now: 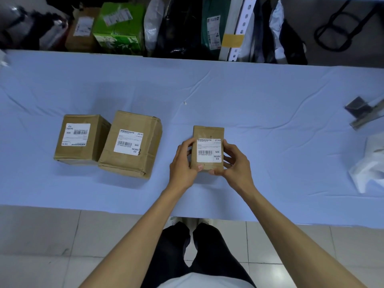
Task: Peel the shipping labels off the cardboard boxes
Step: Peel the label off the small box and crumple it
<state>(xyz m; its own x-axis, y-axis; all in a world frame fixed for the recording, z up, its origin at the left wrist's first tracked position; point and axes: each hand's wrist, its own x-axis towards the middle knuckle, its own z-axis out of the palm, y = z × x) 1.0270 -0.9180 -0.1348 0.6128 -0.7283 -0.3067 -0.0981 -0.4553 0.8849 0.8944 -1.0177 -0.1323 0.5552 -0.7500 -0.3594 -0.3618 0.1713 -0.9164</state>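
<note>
Three cardboard boxes are on the blue-covered counter (259, 96), all closed, so their contents do not show. The small box (208, 132) is near the middle, its white label (208, 150) whole and facing up. At nine o'clock from it sits the middle box (150, 142) with its label (128, 142). Further out at nine o'clock, touching that one, is the left box (97, 140), whose label (76, 134) reads upside down. A white bag (367, 163) lies at three o'clock.

Both bare arms reach in from six o'clock. The left hand (182, 163) grips the small box's left side, thumb on the front by the label's lower corner. The right hand (235, 163) grips the right side, with its thumb under the bottom edge.
</note>
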